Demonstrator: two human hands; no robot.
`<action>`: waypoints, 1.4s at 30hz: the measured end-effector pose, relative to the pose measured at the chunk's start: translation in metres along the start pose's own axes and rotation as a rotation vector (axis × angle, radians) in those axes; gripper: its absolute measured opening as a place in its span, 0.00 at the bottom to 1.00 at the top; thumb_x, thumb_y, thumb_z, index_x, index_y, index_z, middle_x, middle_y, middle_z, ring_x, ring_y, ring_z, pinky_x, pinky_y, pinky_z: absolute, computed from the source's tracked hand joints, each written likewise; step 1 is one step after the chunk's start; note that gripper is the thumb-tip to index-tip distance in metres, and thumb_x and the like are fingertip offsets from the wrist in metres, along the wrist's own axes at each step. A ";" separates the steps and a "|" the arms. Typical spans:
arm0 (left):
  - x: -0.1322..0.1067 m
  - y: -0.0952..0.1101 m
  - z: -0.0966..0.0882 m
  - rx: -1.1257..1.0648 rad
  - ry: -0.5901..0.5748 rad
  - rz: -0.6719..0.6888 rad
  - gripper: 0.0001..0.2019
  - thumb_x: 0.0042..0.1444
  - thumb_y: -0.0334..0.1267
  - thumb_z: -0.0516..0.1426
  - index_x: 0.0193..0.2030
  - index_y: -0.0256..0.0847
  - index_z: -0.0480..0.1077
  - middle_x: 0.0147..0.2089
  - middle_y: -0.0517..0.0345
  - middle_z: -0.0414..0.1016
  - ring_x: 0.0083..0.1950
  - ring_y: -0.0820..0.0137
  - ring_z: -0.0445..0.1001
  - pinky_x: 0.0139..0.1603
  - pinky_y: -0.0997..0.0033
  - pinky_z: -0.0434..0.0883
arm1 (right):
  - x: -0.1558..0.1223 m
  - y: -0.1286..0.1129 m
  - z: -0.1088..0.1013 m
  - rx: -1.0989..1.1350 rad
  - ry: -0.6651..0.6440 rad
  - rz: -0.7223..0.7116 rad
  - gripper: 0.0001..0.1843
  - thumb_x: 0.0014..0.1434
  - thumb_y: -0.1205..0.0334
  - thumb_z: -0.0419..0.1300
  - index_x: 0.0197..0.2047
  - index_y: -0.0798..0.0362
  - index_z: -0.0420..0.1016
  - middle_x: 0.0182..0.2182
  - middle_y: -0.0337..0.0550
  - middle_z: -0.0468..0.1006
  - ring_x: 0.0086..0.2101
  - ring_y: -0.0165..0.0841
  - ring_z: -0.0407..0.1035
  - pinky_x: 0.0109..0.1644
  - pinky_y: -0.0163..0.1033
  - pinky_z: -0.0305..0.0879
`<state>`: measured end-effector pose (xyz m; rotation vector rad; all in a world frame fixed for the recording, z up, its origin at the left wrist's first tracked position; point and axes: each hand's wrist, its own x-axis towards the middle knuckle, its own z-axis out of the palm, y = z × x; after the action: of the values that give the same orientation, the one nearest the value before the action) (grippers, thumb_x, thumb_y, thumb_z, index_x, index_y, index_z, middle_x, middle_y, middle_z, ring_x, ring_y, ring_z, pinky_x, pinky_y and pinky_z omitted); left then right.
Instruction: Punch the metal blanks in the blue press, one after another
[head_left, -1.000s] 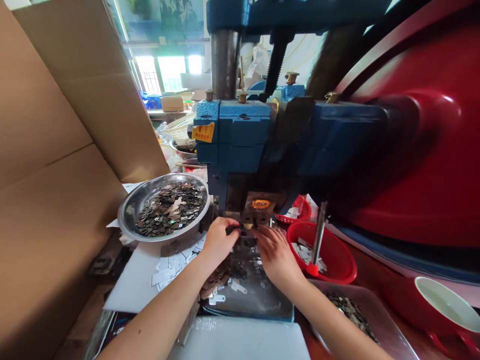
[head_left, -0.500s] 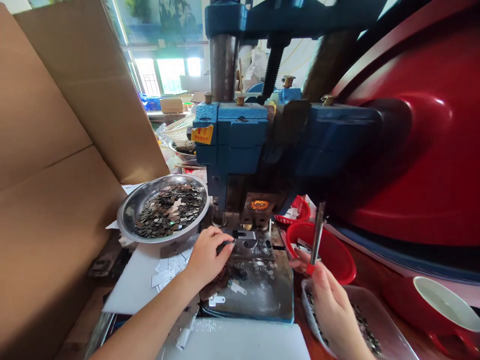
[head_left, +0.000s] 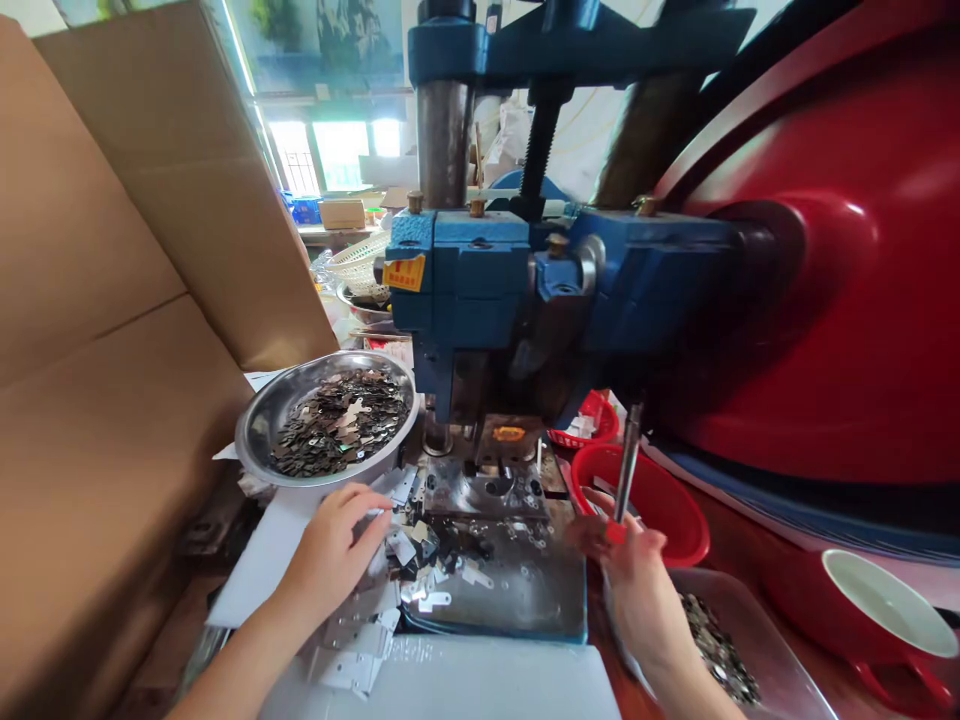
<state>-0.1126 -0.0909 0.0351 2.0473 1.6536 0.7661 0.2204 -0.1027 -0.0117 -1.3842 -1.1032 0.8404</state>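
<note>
The silver metal lever with a red lower end [head_left: 628,465] hangs at the right of the blue cast-metal press [head_left: 480,285], in front of the red plastic bowl [head_left: 691,518]; its long axis is steep, the top leaning slightly right and the red end pointing down toward the person. The right hand [head_left: 636,575], partly blurred, is closed around that red end. Since half a second ago, the dark steel punch block [head_left: 519,436] has dropped to the dark steel die plate [head_left: 487,497], covering its slot; this probably means a press stroke is under way, with both hands clear of it. The left hand [head_left: 330,545] has drawn back leftward, fingers loosely curled beside the scattered flat metal pieces [head_left: 402,546]; whether it pinches one I cannot tell. Farther left, the shiny round steel basin [head_left: 274,405] holds more pieces.
</note>
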 end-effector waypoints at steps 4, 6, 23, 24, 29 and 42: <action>-0.022 0.001 -0.012 0.038 -0.277 0.019 0.09 0.58 0.43 0.52 0.37 0.45 0.72 0.41 0.56 0.71 0.45 0.64 0.69 0.47 0.64 0.66 | 0.027 -0.007 0.030 -0.177 -0.103 0.037 0.31 0.55 0.35 0.46 0.47 0.51 0.71 0.32 0.47 0.79 0.31 0.39 0.73 0.34 0.42 0.68; -0.031 0.006 -0.010 0.096 -0.368 0.023 0.08 0.53 0.42 0.57 0.39 0.46 0.72 0.42 0.57 0.71 0.45 0.63 0.68 0.47 0.64 0.65 | 0.045 -0.015 0.052 -0.414 -0.195 -0.083 0.25 0.53 0.41 0.53 0.44 0.50 0.74 0.38 0.48 0.79 0.39 0.41 0.72 0.42 0.42 0.66; -0.017 0.034 0.026 -0.549 -0.313 -0.366 0.14 0.61 0.49 0.45 0.39 0.43 0.63 0.31 0.60 0.74 0.31 0.69 0.73 0.30 0.71 0.64 | 0.004 -0.014 0.019 -0.801 -0.341 -0.290 0.16 0.58 0.53 0.50 0.39 0.44 0.78 0.36 0.41 0.81 0.37 0.40 0.75 0.39 0.42 0.69; -0.014 0.037 0.030 -0.665 -0.325 -0.433 0.14 0.61 0.49 0.45 0.43 0.42 0.63 0.31 0.59 0.74 0.29 0.70 0.73 0.28 0.73 0.64 | 0.001 -0.014 0.034 -0.833 -0.410 -0.336 0.15 0.59 0.55 0.50 0.40 0.43 0.78 0.38 0.40 0.81 0.38 0.39 0.75 0.40 0.42 0.69; -0.008 0.044 0.041 -0.969 -0.393 -0.514 0.19 0.52 0.38 0.57 0.52 0.42 0.63 0.37 0.59 0.70 0.33 0.74 0.71 0.30 0.75 0.67 | 0.001 -0.012 0.072 -1.053 -0.504 -0.446 0.13 0.60 0.61 0.51 0.40 0.42 0.77 0.33 0.38 0.82 0.32 0.34 0.76 0.33 0.35 0.65; -0.001 0.044 0.048 -0.977 -0.324 -0.592 0.16 0.52 0.39 0.55 0.49 0.41 0.70 0.35 0.58 0.72 0.29 0.76 0.70 0.27 0.78 0.64 | 0.016 -0.030 0.071 -0.921 -0.237 -0.535 0.16 0.64 0.60 0.45 0.41 0.50 0.74 0.35 0.43 0.80 0.36 0.36 0.74 0.40 0.38 0.64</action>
<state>-0.0495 -0.1000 0.0251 0.8840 1.2125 0.7489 0.1539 -0.0659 0.0106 -1.5906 -2.0817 0.0651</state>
